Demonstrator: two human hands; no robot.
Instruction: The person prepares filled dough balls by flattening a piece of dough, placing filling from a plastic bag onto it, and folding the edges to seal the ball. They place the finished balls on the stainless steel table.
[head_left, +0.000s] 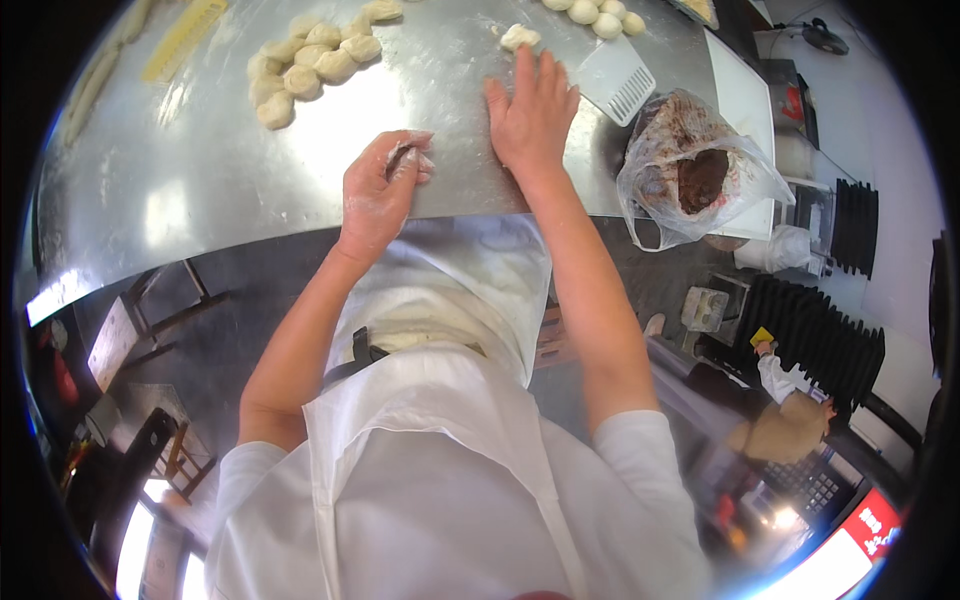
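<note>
My left hand (382, 187) is curled over the near part of the stainless steel worktop (450, 97), its fingers coated with flour or dough. Whether anything lies inside that curl is hidden. My right hand (534, 124) holds nothing; its fingers are spread and point away from me, palm down. Just beyond its fingertips is a small ragged lump of pale dough (519, 36); I cannot tell whether they touch. To the left lies a cluster of several dough pieces (309, 64). Smooth round dough balls (606, 25) sit at the far right.
Right of my right hand lies a white slotted plastic scraper (619, 79). A plastic bag of dark brown paste (701, 180) sits near the edge, by a white board (739, 97). Far left are a yellow toothed strip (180, 41) and dough ropes (97, 75). A person (784, 427) bends at black stacked trays (810, 337).
</note>
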